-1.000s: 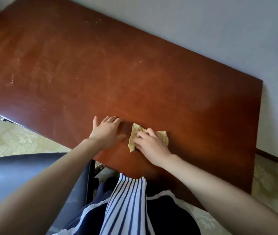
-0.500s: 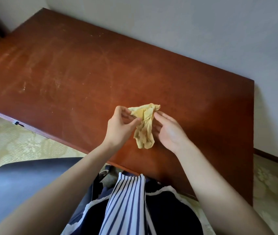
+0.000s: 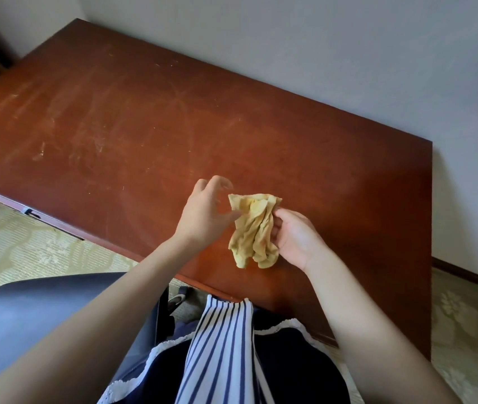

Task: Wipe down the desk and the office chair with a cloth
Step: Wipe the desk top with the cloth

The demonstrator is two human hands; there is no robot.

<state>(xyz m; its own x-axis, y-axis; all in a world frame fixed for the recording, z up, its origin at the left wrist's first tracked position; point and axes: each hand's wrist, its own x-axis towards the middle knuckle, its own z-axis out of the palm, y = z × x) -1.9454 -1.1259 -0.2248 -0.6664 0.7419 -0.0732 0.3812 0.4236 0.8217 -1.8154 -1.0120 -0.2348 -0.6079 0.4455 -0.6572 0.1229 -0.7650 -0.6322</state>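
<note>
Desk, streaked, against pale wall.

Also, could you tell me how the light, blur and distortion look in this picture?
Head view: soft daylight leaves a pale sheen on the desk right of the cloth; the left hand has slightly motion-blurred fingers; the wide lens splays the desk's edges.

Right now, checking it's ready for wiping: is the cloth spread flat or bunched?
Bunched. The cloth hangs crumpled above the desk, gripped by the right hand; the left hand touches its edge with the thumb.
</note>
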